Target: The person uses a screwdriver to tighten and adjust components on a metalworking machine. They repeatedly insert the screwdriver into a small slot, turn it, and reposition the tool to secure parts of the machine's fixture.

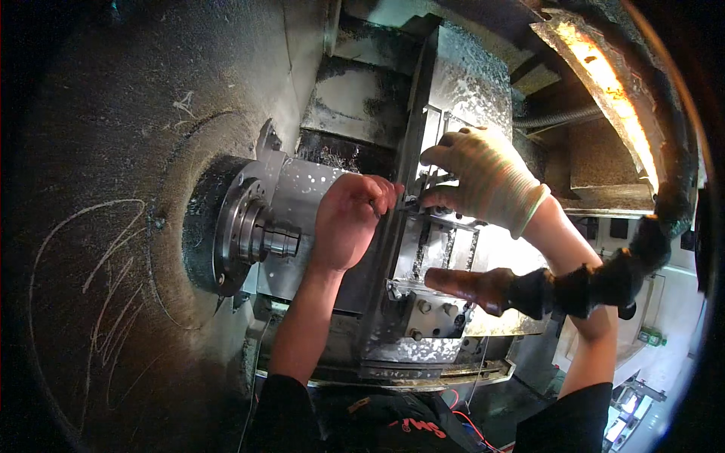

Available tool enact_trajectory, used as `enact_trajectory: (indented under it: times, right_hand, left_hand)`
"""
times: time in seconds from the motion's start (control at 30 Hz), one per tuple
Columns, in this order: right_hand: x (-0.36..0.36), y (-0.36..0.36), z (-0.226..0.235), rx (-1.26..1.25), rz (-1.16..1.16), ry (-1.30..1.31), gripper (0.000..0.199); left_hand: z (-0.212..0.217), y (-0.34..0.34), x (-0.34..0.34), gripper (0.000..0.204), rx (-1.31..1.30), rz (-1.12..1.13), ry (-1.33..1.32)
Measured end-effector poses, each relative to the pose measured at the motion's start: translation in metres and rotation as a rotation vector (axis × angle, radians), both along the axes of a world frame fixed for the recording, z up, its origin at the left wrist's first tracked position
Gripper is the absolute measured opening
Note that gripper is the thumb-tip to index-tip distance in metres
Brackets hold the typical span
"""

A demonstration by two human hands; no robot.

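Observation:
My bare left hand (pixel 350 225) is raised beside the metal tool block (pixel 411 264), its fingers curled together. A small dark piece shows at its fingertips, too little of it to name. My right hand (pixel 487 177), in a pale knitted glove, reaches over the block's upper part. Its thumb and fingers are bent but apart, with the tips at or just above the slotted metal; whether they touch it I cannot tell. Left of my left hand, a round machine spindle with a steel collet (pixel 281 241) juts from the dark wall.
A jointed black coolant hose with a brown nozzle (pixel 464 288) crosses in front of my right forearm. Bolts (pixel 424 307) stand out on the block's lower face. A bright lamp (pixel 604 87) glows at the upper right. Scratched chalk-like lines mark the left wall (pixel 83 226).

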State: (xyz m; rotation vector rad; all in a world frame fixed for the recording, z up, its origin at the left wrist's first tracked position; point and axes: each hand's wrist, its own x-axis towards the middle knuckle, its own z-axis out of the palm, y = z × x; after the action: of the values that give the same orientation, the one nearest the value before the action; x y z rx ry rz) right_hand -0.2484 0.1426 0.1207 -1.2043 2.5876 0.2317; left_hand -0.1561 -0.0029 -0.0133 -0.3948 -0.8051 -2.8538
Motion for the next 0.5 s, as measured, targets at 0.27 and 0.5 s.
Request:
enact_trajectory:
  times: [0.27, 0.5]
  right_hand:
    - [0.004, -0.001, -0.004, -0.052, -0.039, -0.037, 0.044]
    - [0.001, 0.009, -0.021, -0.187, -0.066, -0.149, 0.047]
  left_hand:
    - [0.021, -0.006, 0.019, 0.027, -0.036, 0.034, 0.058]
    - [0.034, -0.011, 0.048, 0.015, -0.204, 0.098, -0.093]
